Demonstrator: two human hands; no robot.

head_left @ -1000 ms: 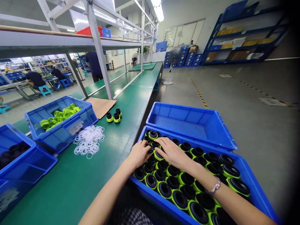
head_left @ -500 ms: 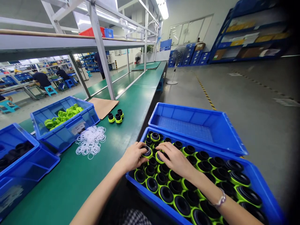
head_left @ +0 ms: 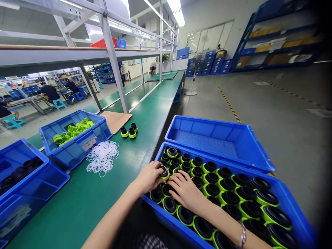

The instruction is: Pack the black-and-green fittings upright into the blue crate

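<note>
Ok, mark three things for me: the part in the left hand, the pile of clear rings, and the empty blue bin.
Part in the left hand [head_left: 164, 170], head view, its black top.
Pile of clear rings [head_left: 102, 156], head view, middle of the heap.
Empty blue bin [head_left: 204, 139], head view, its bare floor.

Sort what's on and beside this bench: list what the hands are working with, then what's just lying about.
In hand:
- left hand, fingers closed on one black-and-green part
- right hand, resting on the packed parts
- full blue bin holding those rows

Lying about:
- empty blue bin
- bin of green rings
- pile of clear rings
- three loose parts
- cardboard sheet
</note>
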